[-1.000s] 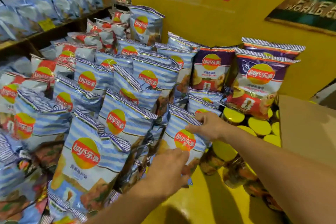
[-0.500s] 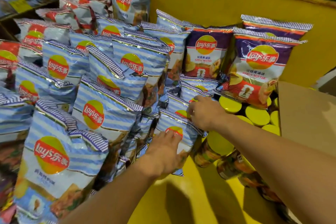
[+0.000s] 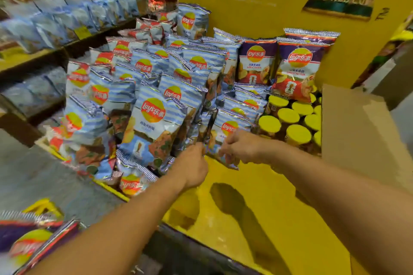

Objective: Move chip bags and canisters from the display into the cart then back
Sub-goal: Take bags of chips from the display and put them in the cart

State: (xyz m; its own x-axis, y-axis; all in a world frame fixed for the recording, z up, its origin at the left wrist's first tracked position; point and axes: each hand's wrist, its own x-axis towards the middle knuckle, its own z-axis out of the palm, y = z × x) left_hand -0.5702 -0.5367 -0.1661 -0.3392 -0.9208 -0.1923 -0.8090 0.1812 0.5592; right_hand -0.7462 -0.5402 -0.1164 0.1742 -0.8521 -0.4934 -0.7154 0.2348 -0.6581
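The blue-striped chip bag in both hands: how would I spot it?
Start at the tall yellow display wall and drop to the yellow-lidded canisters. Just left stands the blue-and-white striped chip bag, the only one pinched by the left hand and the right hand.

Just one head-worn wide-angle view, looking forward and down over both forearms, pretty close to the yellow display [image 3: 257, 207] stacked with chip bags [image 3: 154, 118].

We see two bare forearms entering from the bottom edge, with no sleeves on them up to that edge. The left hand [image 3: 191, 166] and right hand [image 3: 242, 147] wear no gloves; no rings or watch show.
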